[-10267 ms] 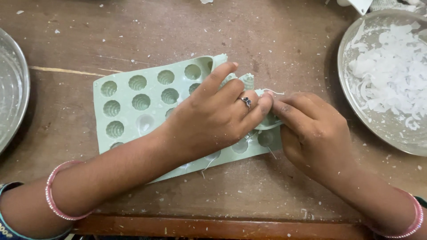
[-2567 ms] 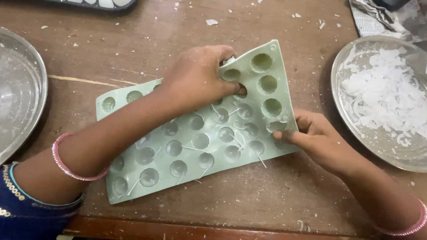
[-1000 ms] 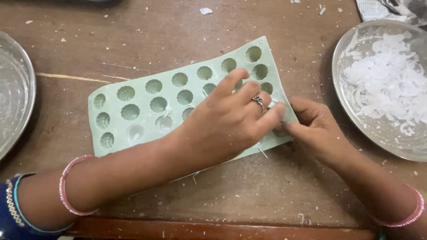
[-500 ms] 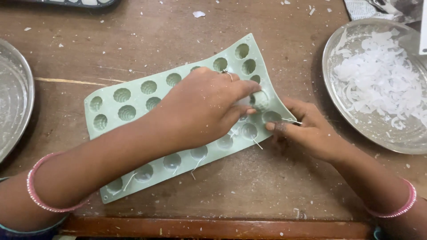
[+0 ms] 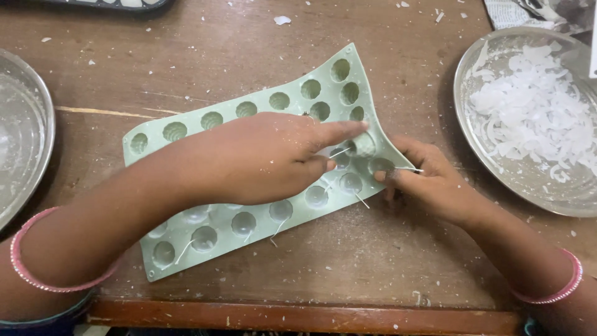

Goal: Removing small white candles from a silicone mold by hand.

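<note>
A pale green flexible mould (image 5: pixel 261 106) with many round cups lies slantwise on the wooden table. Thin white wicks stick out of several cups near its front edge. My left hand (image 5: pixel 273 158) lies across the mould's middle, fingers stretched right and pressing into cups near the right end. My right hand (image 5: pixel 429 180) grips the mould's right front edge, which is bent upward, and pinches a thin white wick (image 5: pixel 407 168) there.
A metal dish (image 5: pixel 497 168) heaped with white wax flakes sits at the right. Another metal plate (image 5: pixel 25 130) lies at the left edge. A dark tray (image 5: pixel 106 4) shows at the top. White crumbs dot the table; its front edge (image 5: pixel 298 317) is close.
The mould has shifted and its right edge is bent up more. My left hand slid from the right corner toward the middle, fingers now pointing right; my right hand stays at the right edge.
</note>
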